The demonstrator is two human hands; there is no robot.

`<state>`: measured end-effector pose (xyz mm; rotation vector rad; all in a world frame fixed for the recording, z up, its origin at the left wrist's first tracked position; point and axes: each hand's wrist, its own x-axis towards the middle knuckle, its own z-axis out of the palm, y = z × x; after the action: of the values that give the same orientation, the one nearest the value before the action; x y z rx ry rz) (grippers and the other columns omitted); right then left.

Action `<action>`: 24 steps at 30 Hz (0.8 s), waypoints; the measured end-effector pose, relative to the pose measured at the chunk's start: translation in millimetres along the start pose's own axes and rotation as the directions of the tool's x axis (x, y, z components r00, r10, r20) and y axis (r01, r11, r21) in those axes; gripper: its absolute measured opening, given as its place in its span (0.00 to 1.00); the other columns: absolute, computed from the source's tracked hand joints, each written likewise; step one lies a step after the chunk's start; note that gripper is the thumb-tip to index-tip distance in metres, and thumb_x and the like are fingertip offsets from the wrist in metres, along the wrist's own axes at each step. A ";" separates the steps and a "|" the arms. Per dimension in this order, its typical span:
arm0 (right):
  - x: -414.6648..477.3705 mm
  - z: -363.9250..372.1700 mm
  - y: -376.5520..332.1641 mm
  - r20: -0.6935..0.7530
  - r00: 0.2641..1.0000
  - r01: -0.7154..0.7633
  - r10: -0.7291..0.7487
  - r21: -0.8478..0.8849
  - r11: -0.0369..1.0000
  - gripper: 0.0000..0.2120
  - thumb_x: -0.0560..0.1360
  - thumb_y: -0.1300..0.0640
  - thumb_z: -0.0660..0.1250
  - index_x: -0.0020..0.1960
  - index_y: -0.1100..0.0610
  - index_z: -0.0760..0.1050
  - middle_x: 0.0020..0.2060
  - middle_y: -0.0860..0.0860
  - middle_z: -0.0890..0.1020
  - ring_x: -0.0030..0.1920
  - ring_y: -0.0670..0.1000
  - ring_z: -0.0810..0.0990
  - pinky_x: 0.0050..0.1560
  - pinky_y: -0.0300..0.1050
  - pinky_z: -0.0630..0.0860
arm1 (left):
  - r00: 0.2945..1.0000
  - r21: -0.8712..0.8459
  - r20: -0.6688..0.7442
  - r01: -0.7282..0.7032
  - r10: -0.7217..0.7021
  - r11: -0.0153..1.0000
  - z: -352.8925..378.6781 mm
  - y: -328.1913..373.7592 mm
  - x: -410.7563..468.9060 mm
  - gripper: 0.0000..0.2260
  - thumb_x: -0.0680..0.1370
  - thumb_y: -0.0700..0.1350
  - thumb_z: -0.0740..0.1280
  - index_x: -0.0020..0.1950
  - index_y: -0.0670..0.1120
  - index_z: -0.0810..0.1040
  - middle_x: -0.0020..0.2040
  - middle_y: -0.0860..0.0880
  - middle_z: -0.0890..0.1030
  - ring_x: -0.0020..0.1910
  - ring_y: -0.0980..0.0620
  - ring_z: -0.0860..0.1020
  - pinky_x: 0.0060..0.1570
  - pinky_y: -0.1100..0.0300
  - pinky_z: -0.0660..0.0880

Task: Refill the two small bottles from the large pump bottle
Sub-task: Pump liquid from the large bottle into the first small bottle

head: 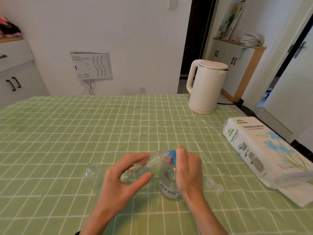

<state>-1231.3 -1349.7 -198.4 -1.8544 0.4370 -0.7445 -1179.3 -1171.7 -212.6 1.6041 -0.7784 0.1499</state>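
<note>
The large clear pump bottle (168, 185) with a blue pump head (171, 156) stands near the table's front edge. My right hand (188, 170) rests over the pump head, fingers curled on it. My left hand (125, 177) holds a small clear bottle (144, 168), tilted, its mouth up against the pump's spout. A second small clear bottle (94, 175) stands just left of my left hand, its mouth uncovered. Two small clear caps (213, 186) lie on the cloth right of the pump bottle.
A green checked tablecloth (84, 133) covers the table. A cream electric kettle (205, 87) stands at the back right. A tissue paper pack (264, 155) lies along the right edge. Cabinets stand against the walls beyond.
</note>
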 end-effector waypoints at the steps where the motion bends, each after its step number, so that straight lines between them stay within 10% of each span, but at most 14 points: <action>1: -0.4 -0.4 0.0 -0.001 1.000 0.017 -0.018 -0.015 1.000 0.25 0.75 0.39 0.50 0.23 0.44 0.69 0.19 0.42 0.69 0.23 0.45 0.66 0.33 0.45 0.64 | 1.000 0.002 0.005 0.001 -0.001 1.000 0.2 -0.2 -0.2 0.19 0.72 0.51 0.77 0.62 0.57 0.84 0.57 0.55 0.87 0.58 0.52 0.85 0.60 0.66 0.78; 17: 1.5 2.2 5.3 -0.004 1.000 -0.025 0.025 0.012 1.000 0.37 0.77 0.29 0.45 0.28 0.50 0.80 0.28 0.44 0.84 0.31 0.49 0.81 0.41 0.53 0.77 | 0.999 -0.011 0.014 0.044 -0.044 0.999 3.1 -0.4 -1.1 0.18 0.75 0.50 0.73 0.64 0.63 0.82 0.59 0.59 0.87 0.59 0.57 0.85 0.58 0.68 0.78; 24: -0.4 0.2 1.4 0.001 1.000 0.018 -0.018 0.008 1.000 0.28 0.76 0.37 0.50 0.24 0.50 0.70 0.19 0.45 0.70 0.23 0.44 0.66 0.31 0.47 0.66 | 0.999 0.031 0.029 0.042 -0.043 0.999 1.6 -1.3 -1.4 0.19 0.75 0.53 0.72 0.65 0.66 0.81 0.61 0.63 0.85 0.61 0.59 0.84 0.59 0.67 0.78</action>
<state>-1231.4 -1349.9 -199.9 -1.8535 0.4165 -0.7562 -1180.2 -1172.7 -214.8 1.6533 -0.7674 0.1081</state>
